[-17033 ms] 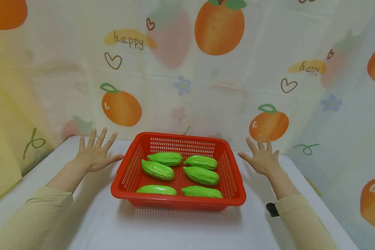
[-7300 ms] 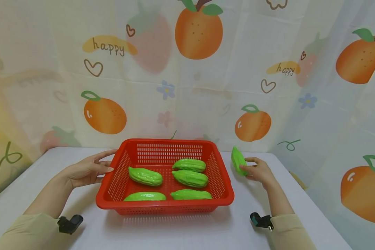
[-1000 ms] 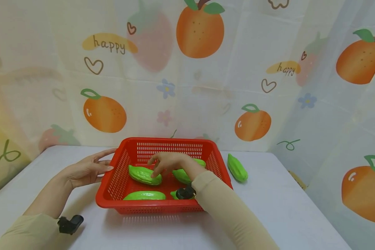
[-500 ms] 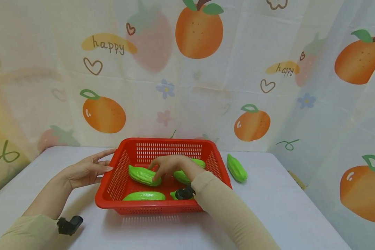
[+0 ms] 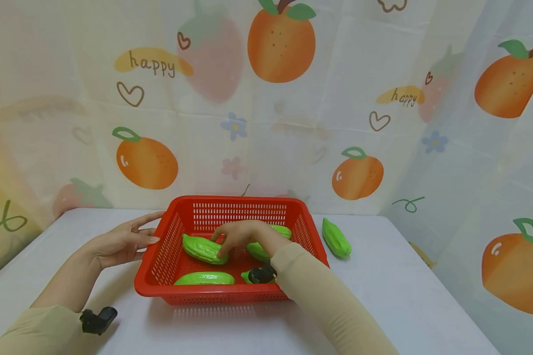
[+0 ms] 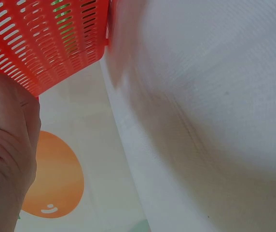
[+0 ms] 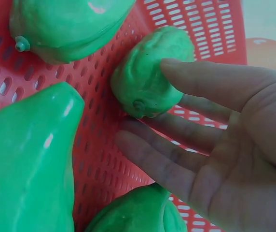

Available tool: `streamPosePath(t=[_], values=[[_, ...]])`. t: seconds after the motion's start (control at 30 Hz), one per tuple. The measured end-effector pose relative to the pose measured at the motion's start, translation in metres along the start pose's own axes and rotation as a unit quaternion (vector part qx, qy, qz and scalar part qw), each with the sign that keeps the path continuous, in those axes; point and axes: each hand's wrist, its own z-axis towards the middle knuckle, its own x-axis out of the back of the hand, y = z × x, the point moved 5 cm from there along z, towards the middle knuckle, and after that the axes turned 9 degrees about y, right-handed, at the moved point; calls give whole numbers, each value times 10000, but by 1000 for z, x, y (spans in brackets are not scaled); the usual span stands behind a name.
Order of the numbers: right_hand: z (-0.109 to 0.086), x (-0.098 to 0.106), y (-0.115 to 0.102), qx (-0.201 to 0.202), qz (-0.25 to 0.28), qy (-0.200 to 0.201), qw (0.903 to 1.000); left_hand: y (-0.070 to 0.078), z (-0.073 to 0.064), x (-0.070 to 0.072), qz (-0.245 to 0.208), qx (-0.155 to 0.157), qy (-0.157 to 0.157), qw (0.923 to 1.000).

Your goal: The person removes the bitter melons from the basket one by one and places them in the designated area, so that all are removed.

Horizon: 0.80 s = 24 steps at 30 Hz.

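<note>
A red plastic basket (image 5: 231, 291) with slotted walls stands on the table, holding several green bitter melons. My right hand (image 5: 245, 234) reaches into it and pinches the right end of the bitter melon at its left (image 5: 201, 248). In the right wrist view the thumb (image 7: 196, 79) lies on that melon (image 7: 145, 67), with the other fingers along its far side and underneath. My left hand (image 5: 117, 245) grips the basket's left rim, thumb in front; the left wrist view shows the hand (image 6: 12, 130) at the rim's corner. Another bitter melon (image 5: 336, 239) lies on the table right of the basket.
One bitter melon (image 5: 204, 279) lies at the basket's front left; others at the right are partly hidden by my right arm (image 5: 328, 301). A white cloth covers the table (image 5: 382, 276). A fruit-printed curtain (image 5: 284, 148) hangs behind it.
Seventeen seconds ago both hands were spread beside the basket. Later my right hand held a bitter melon outside it; that one now lies on the table. Within the last second the right fingers closed on another melon.
</note>
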Motion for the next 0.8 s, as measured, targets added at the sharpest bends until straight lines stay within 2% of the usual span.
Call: streamPosePath(t=[0.37,0.8], values=[[0,2,-4,222,-121,80,9996,1,-1,-2,-6,30,-18,10000],[-7,15,-9,335,-242,496,9979,3,-3,-3,1,-3,-62,10000]])
